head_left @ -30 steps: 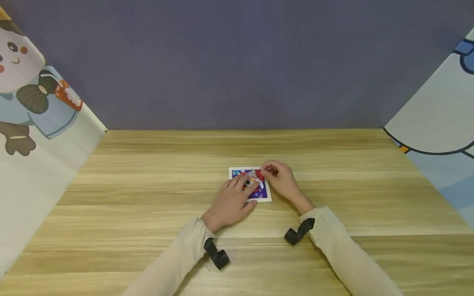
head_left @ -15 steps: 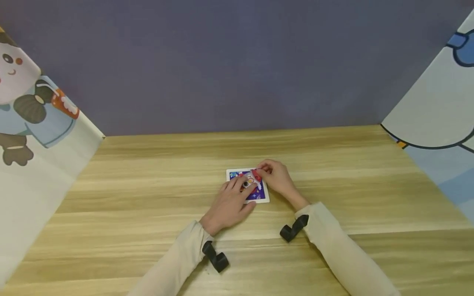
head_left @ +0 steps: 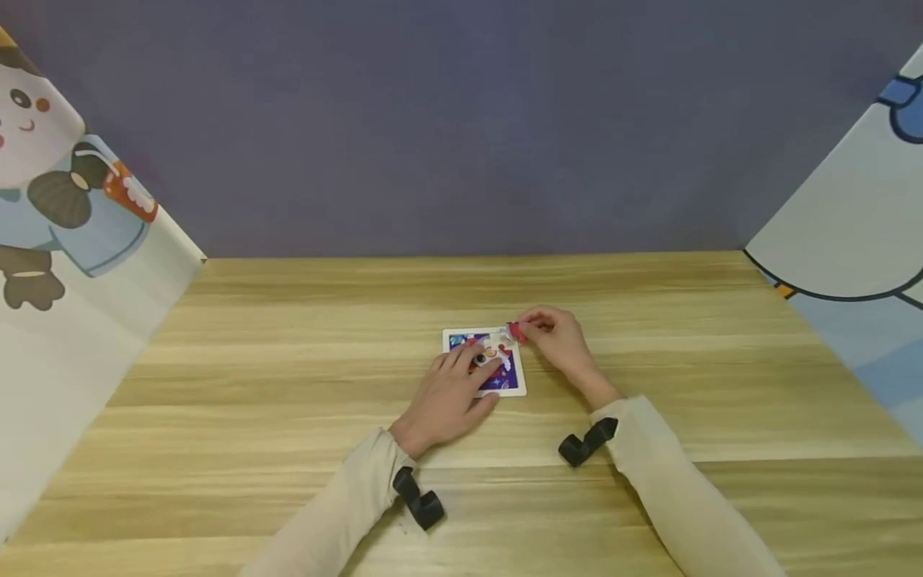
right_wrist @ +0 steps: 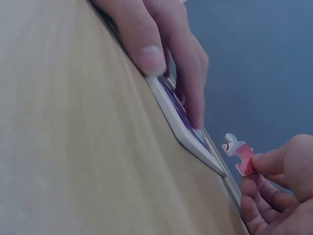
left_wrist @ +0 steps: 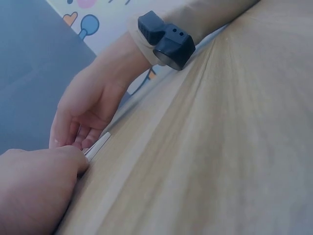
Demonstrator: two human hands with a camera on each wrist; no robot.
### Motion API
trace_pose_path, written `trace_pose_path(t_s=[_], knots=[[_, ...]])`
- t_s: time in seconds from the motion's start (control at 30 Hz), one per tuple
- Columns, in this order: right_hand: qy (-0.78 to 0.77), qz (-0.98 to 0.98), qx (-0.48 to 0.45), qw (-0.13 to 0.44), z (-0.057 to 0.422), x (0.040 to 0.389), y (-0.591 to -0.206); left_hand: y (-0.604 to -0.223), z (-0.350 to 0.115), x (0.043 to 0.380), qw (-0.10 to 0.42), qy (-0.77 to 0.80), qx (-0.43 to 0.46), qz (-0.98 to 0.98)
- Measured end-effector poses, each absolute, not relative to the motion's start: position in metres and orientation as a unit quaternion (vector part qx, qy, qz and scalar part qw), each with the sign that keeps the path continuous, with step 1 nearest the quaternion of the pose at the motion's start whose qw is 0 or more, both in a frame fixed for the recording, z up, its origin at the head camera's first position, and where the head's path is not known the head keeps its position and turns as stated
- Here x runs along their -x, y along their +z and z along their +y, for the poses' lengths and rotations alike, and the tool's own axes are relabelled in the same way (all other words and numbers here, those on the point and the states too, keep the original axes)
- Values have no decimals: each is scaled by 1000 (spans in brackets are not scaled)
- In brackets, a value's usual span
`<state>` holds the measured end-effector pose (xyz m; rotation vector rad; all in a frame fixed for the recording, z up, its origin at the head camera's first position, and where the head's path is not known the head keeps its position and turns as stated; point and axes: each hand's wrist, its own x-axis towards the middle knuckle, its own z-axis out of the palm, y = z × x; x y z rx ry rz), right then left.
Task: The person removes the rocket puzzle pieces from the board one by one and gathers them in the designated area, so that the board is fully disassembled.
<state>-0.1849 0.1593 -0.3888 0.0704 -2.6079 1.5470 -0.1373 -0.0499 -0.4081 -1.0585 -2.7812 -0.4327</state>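
With my right grip [head_left: 558,336] I pinch one small puzzle piece [right_wrist: 239,156], red-pink and white, between the thumb and the index finger. These two tips are closed upon its red-pink part, and the white part with its rounded knob sticks out, away from my fingers. The other fingers of this grip are bent loosely under the piece. The piece is held tilted, at the far right corner of the puzzle board [head_left: 510,392]; in the right wrist view a narrow gap can be seen between them.

My left grip [head_left: 449,401] is open and pinches nothing. Its fingers are extended and a little spread, and they rest over the board, so a part of the picture is covered by them. The thumb of this grip points towards the right, at the near edge of the white frame. The board lies flat on the wooden counter [head_left: 288,361], under my left fingers and just beside my right grip, to its left. Between my two grips I can see its purple printed picture, and a pale patch is near the corner beside the piece.
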Motion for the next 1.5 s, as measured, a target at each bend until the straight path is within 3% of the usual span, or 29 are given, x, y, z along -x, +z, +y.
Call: trace_pose_path(t_s=[0.5,1.5], knots=[[560,-828,-4,13,186,191,-386,-405,-48,139,65,-141,353,-923],[520,-850,80,36,282,176,-378,-404,-50,137,61,-128,352,-925]])
